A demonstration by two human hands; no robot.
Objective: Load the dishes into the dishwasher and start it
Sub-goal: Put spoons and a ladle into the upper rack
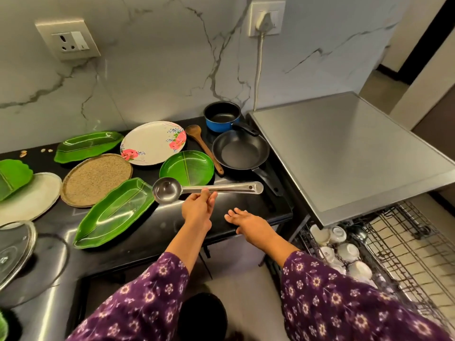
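My left hand [198,208] pinches the handle of a steel ladle [170,190], holding it level above the black counter [246,205] with its bowl to the left. My right hand [248,221] hovers open over the counter's front edge, fingers spread, holding nothing. On the counter lie a round green plate [187,167], a floral plate [152,142], two long green leaf-shaped dishes [113,212] [87,145], a woven mat [94,179], a wooden spoon [203,147], a black frying pan [240,150] and a blue saucepan [222,116]. The dishwasher's pulled-out rack [398,242] at lower right holds several white cups [348,252].
The dishwasher's steel top [344,153] stands right of the counter. A glass lid [14,252] and a white plate [37,195] lie at the left edge. A plugged cord [258,70] hangs down the marble wall behind the saucepan.
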